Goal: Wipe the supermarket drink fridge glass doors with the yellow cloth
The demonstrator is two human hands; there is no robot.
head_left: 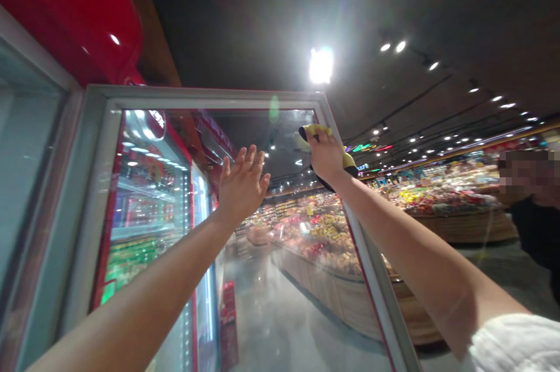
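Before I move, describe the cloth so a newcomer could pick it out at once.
Find the glass door with the grey frame, mid-view, and follow its top edge to the right-hand corner. Just below that corner, the cloth lies under the right hand. Its yellow, black-patched fabric stands out against the plain grey frame and clear glass.

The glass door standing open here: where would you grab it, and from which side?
I'd grip the upright right edge of the glass door, below the right hand and cloth, coming from the right. That edge looks free and narrow enough for fingers to wrap, while the left edge meets the red cabinet and the broad, flat pane offers nothing to hook.
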